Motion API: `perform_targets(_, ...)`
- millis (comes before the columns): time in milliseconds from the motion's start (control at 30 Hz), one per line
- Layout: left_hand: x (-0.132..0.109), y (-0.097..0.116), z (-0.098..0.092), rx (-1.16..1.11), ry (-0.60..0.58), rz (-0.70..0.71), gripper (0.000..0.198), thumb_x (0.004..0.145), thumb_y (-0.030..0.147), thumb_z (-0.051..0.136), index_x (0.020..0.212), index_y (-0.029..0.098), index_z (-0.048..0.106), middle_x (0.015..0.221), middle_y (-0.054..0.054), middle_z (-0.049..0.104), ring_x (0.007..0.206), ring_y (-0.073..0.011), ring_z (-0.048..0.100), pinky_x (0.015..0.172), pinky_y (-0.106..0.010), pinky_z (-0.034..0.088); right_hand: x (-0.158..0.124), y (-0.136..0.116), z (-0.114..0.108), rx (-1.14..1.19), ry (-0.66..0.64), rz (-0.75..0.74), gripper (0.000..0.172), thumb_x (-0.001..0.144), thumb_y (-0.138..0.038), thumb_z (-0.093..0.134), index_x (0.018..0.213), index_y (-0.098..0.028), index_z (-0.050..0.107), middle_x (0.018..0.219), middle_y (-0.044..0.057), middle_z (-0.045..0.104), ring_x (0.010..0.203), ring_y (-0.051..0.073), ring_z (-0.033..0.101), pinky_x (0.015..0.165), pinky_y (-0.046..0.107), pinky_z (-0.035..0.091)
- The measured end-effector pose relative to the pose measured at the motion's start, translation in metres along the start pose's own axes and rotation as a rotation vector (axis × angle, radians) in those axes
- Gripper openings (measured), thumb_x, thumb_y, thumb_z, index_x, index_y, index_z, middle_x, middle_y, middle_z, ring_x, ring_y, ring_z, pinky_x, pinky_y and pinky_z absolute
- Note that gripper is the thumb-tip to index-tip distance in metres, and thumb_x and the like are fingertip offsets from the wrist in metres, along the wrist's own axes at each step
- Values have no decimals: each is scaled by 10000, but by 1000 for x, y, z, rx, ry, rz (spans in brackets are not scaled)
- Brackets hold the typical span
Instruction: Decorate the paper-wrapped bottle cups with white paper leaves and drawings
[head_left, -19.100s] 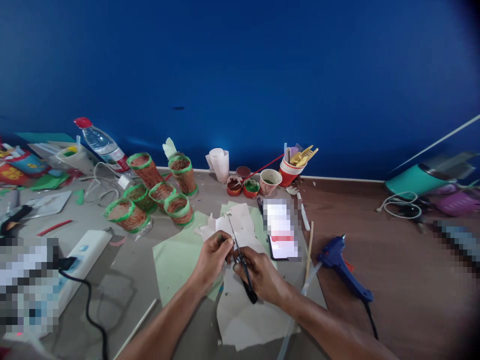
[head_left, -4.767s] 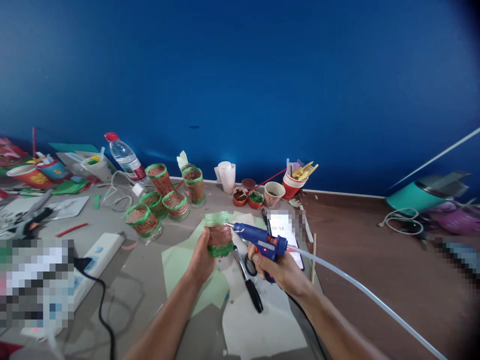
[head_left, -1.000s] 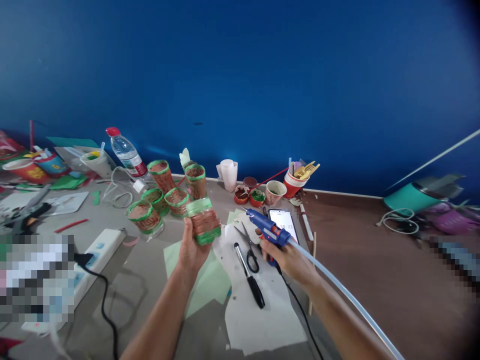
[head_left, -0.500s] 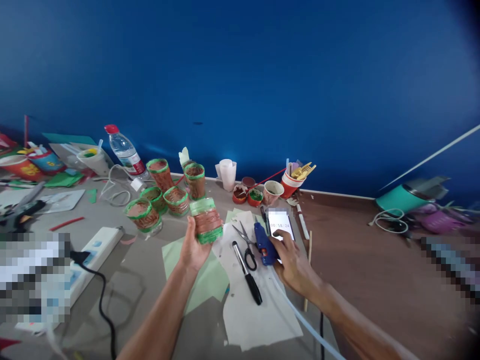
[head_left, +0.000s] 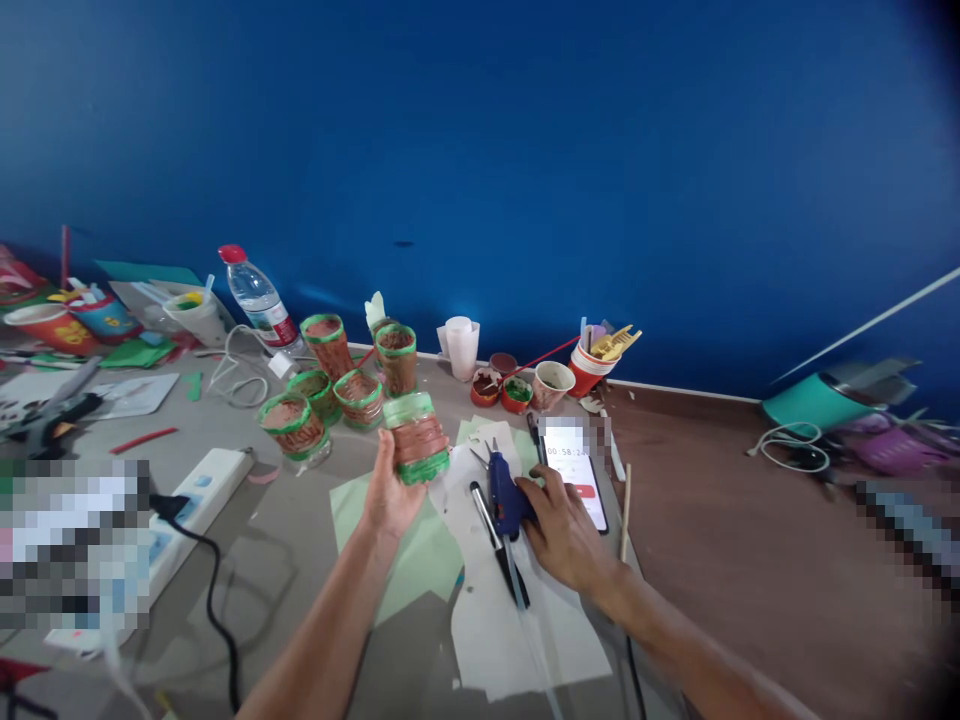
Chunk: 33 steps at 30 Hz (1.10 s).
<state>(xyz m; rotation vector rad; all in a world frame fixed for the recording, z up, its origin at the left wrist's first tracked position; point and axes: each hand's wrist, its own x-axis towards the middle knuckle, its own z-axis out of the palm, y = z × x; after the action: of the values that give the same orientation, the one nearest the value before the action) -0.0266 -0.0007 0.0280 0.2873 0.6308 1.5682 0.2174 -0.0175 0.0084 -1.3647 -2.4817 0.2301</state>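
Note:
My left hand [head_left: 394, 505] is closed around a small cup [head_left: 420, 440] painted brown with green bands, tilted over a green paper sheet [head_left: 352, 505]. The fingers of my right hand [head_left: 566, 535] are closed at the handle of a blue hot glue gun [head_left: 507, 495], whose nozzle points away from me. Part of the grip is hidden by the hand. Under and beside the gun lie a black marker [head_left: 484, 512] and scissors [head_left: 480, 457], mostly covered, on white paper [head_left: 525, 660]. Right of the gun is a phone [head_left: 574, 462] with a running timer.
Several painted cups [head_left: 326, 345] stand at the back left beside a water bottle [head_left: 259, 300]. Small paint cups [head_left: 516, 393] and a red cup of cutlery [head_left: 592, 365] line the wall. On the left lie a power strip [head_left: 199, 490] and a black cable [head_left: 214, 580].
My right hand has moved the glue gun left, across the scissors and marker, uncovering more of the phone. My left hand still holds the painted cup in nearly the same place.

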Motion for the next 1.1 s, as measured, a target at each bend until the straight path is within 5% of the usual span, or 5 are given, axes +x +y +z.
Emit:
perform_targets(333, 0, 1, 3, 18, 1, 21, 511, 720, 580, 701, 953, 126, 712, 889, -95, 765, 847, -254, 724, 871, -389, 549, -1, -1, 1, -12, -50, -6, 456, 816, -85, 493, 1270, -121, 507, 1259, 184, 470, 1099, 301, 540, 956, 468, 452)
perform_targets(667, 1, -1, 3, -2, -15, 23, 501, 804, 588, 604, 974, 127, 703, 897, -93, 758, 891, -249, 715, 875, -382, 552, 36, -29, -42, 50, -162, -60, 291, 889, -122, 470, 1136, -138, 625, 1071, 119, 659, 1021, 254, 593, 928, 405, 438)
perform_targets(867, 1, 3, 2, 3, -5, 40, 528, 786, 613, 607, 985, 132, 698, 915, -93, 756, 874, -249, 713, 872, -383, 552, 87, -55, -21, -4, -315, -82, 275, 895, -150, 484, 1098, -158, 670, 1077, 98, 688, 1025, 209, 630, 901, 288, 445)
perform_targets(1100, 1, 7, 3, -14, 3, 46, 550, 779, 625, 604, 983, 124, 704, 921, -109, 747, 961, -284, 694, 895, -403, 535, 116, -73, 8, -127, -386, -99, 230, 859, -175, 527, 977, -106, 712, 996, 173, 705, 946, 266, 665, 832, 344, 479)
